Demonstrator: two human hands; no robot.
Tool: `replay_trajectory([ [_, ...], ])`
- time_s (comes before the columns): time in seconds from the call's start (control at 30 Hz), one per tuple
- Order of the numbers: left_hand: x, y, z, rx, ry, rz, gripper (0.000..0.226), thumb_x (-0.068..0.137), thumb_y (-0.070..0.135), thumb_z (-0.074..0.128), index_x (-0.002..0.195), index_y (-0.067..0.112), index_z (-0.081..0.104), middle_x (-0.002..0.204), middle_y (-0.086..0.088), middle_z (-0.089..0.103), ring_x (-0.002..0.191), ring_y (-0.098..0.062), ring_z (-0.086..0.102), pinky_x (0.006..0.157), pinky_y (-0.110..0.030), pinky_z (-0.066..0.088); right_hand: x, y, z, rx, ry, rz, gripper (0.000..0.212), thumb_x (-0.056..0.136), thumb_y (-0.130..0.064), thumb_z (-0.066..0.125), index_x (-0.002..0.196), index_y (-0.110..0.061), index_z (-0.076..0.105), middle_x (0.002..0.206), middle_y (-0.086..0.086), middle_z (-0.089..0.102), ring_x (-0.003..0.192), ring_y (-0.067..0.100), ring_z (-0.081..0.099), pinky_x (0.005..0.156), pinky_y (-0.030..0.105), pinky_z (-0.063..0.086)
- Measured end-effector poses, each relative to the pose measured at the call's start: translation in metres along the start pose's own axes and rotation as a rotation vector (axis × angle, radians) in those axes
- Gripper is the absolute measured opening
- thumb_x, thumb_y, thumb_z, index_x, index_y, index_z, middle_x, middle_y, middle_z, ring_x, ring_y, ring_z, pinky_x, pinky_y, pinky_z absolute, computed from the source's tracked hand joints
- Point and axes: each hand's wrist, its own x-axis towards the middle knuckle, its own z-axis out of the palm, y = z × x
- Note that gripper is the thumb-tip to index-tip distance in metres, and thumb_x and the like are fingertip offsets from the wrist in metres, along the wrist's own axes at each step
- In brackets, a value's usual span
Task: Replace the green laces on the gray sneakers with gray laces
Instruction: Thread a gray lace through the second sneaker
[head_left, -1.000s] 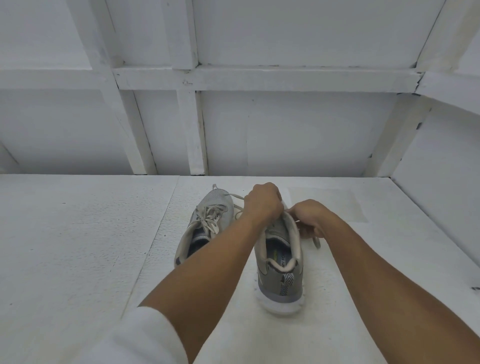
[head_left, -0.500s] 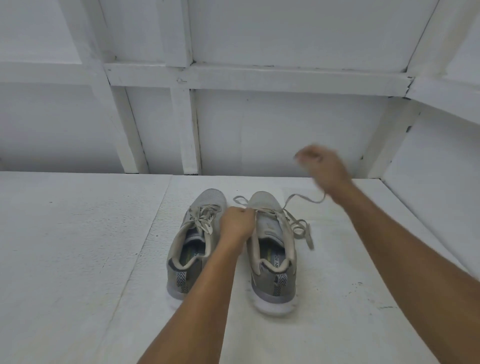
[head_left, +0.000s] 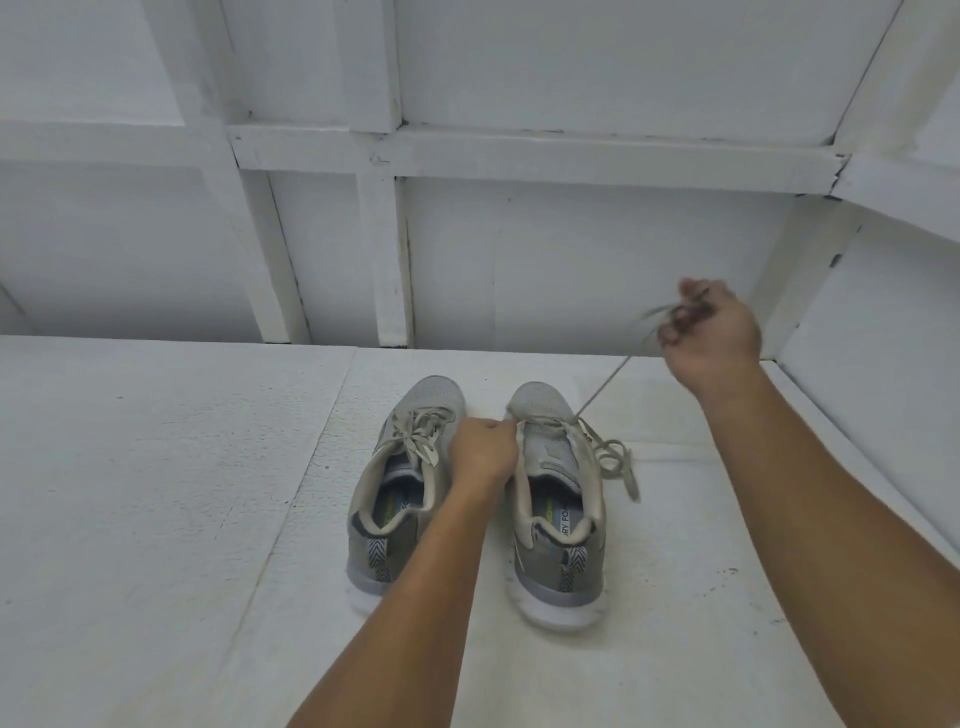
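My right hand (head_left: 711, 332) has moved further right, its fingers curled around the pale lace (head_left: 602, 387), which is now stretched tight. The gray left sneaker (head_left: 400, 493) and right sneaker (head_left: 558, 467) stand side by side on the white surface (head_left: 156, 519). My left hand (head_left: 483, 452) pinches the right sneaker at its eyelets. Its insole reads "RY FOA".

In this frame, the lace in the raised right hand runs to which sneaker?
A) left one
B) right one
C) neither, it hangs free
B: the taut lace runs from the right hand down to the front of the right sneaker, which the left hand holds.
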Motion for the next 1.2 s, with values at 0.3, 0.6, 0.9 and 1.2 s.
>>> replay_trajectory([
  [0.3,-0.003,0.002,0.0,0.011,-0.005,-0.003,0.053,0.092,0.01,0.05,0.046,0.019,0.024,0.028,0.006,0.02,0.047,-0.018,0.019,0.048,-0.03,0.014,-0.023,0.066,-0.033,-1.922,-0.639,-0.226,0.016,0.087,-0.027,0.065,0.101,-0.03,0.073,0.092,-0.005,0.067,0.085,0.019,0.061,0.078,0.031,0.05],
  [0.6,0.001,-0.002,0.004,0.006,0.029,-0.003,0.053,0.091,0.009,0.05,0.046,0.02,0.025,0.038,0.006,0.023,0.048,-0.019,0.019,0.05,-0.029,0.014,-0.017,0.035,-0.022,-1.231,-0.183,-0.126,0.013,0.088,-0.025,0.068,0.082,-0.016,0.073,0.083,-0.009,0.066,0.079,0.01,0.055,0.063,0.024,0.039],
  [0.9,0.011,0.034,0.013,0.418,-0.102,0.138,0.029,0.091,0.01,0.045,0.106,0.006,0.069,0.105,-0.01,0.069,0.099,-0.029,0.063,0.08,-0.032,0.049,-0.037,0.02,-0.009,-1.365,-0.342,0.0,0.021,0.089,-0.026,0.067,0.079,-0.008,0.066,0.067,-0.001,0.054,0.062,0.013,0.046,0.057,0.025,0.037],
  [1.2,0.054,0.061,0.063,1.094,-0.464,0.43,0.024,0.085,0.016,0.062,0.107,0.018,0.071,0.103,-0.003,0.068,0.094,-0.022,0.062,0.072,-0.03,0.053,-0.073,0.014,-0.006,-1.578,-0.523,0.277,0.011,0.091,-0.013,0.063,0.091,-0.005,0.07,0.091,0.017,0.072,0.076,0.024,0.072,0.07,0.03,0.059],
])
